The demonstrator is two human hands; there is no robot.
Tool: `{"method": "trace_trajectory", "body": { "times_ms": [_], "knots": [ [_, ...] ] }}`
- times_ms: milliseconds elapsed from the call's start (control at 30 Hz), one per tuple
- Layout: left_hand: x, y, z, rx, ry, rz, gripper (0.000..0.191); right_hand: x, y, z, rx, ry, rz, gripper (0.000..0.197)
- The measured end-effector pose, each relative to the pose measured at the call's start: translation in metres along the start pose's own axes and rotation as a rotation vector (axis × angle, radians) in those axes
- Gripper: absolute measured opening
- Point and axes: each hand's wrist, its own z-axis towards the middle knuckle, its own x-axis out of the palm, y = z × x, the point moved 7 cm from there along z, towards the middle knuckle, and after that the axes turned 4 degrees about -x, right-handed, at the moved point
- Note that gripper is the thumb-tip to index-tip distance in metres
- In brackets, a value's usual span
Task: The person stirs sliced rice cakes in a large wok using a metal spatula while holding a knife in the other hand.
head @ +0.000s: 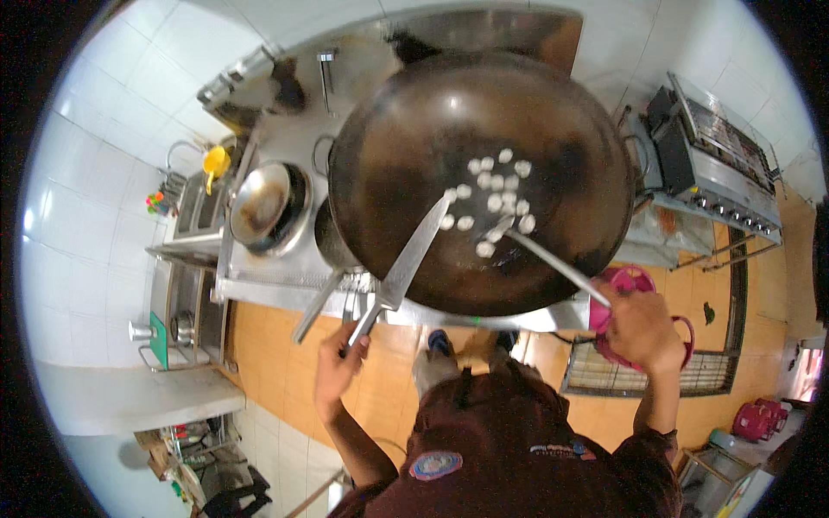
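A large dark wok [401, 142] with loop handles sits on the steel stove counter. Inside it, several small pale round slices [509, 199] are scattered around the middle. My left hand [340, 362] grips the handle of a broad-bladed kitchen knife [414, 256], its tip reaching over the wok near the slices. With my right hand [644, 327] I hold a long metal utensil [557, 259]. Its lower end is down among the slices, and its exact shape there is unclear.
Left of the wok, a long-handled pan [317, 307] sticks out past the counter edge, and more pans [259, 201] lie stacked behind it. A grill unit [719, 162] stands at right. A pink gas cylinder [628, 281] is partly behind my right hand. A sink [201, 207] with a yellow ladle [216, 162] is far left.
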Motion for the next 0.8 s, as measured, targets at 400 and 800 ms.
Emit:
{"method": "trace_trajectory", "body": {
  "times_ms": [400,800],
  "knots": [
    [-0.068,0.013,-0.066,0.059,0.414,0.415,0.026,-0.001,0.040,-0.070,0.383,-0.103,-0.043,0.035],
    [0.082,0.114,0.012,0.362,0.581,0.425,0.037,0.031,0.125,-0.026,0.424,0.006,0.188,0.045]
  ]
}}
